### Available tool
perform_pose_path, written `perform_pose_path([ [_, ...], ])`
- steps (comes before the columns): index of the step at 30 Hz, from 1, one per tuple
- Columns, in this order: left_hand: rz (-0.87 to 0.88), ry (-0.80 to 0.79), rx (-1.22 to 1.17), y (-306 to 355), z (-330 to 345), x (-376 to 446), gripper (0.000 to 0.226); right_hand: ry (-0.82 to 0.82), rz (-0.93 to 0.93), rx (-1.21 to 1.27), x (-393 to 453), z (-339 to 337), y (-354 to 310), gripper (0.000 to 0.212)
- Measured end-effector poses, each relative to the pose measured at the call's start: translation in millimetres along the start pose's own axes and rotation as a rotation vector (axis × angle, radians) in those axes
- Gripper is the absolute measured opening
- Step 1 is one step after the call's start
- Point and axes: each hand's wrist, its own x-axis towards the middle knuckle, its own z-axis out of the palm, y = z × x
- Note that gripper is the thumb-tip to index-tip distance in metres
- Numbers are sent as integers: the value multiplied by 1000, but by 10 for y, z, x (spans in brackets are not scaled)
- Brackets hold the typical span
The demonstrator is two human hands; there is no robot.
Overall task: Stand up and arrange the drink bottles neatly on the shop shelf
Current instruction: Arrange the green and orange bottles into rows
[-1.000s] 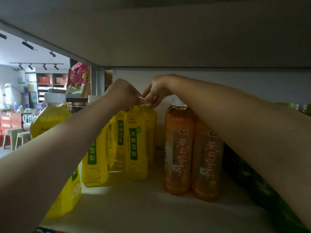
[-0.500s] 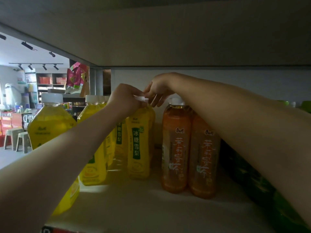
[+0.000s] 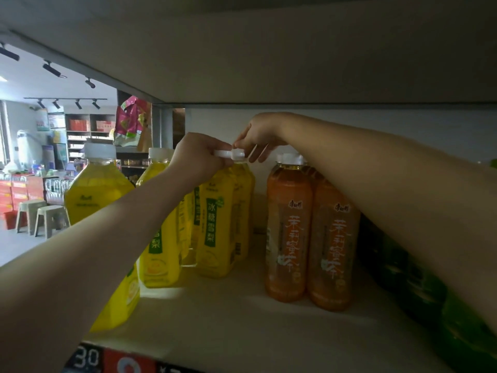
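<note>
Since a moment ago my hands have barely shifted: my left hand [image 3: 200,160] grips one yellow pear-drink bottle [image 3: 217,219] by its cap, my right hand [image 3: 259,138] pinches the cap of the yellow bottle behind [image 3: 244,208], orange tea bottles [image 3: 312,235] upright alongside, yellow rows still needing straightening.

Both hands [image 3: 200,157] [image 3: 259,135] pinch white caps of yellow bottles [image 3: 217,224].

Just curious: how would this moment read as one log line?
left hand: grips yellow bottle cap | right hand: pinches next cap | orange bottles: upright
</note>
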Motion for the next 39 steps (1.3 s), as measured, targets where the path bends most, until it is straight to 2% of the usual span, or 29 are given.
perform_pose_path([
  [6, -2, -16, 36, 14, 29, 3, 36, 113, -79, 22, -21, -1, -23, 28],
  [11, -28, -171, 214, 123, -149, 26, 38, 186, -190, 73, -121, 85, -30, 29],
  [15, 30, -57, 395, 242, -372, 76, 30, 152, -274, 15, -228, 168, -130, 41],
  [18, 6, 6, 644, 228, -496, 140, 28, 102, -339, -190, -267, 213, -184, 35],
  [21, -128, -199, 942, 234, -547, 121, 33, 89, -314, -216, -243, 249, -163, 31],
  [24, -169, -364, 1046, 239, -552, 104, 33, 95, -295, -138, -235, 264, -151, 30],
  [28, -191, -382, 1028, 191, -588, 156, 44, 134, -322, -105, -239, 299, -116, 27],
  [32, -132, -340, 953, 142, -611, 218, 44, 158, -317, -117, -261, 291, -88, 26],
  [39, -132, -245, 828, 91, -498, 229, 60, 166, -309, -131, -286, 278, -106, 25],
])
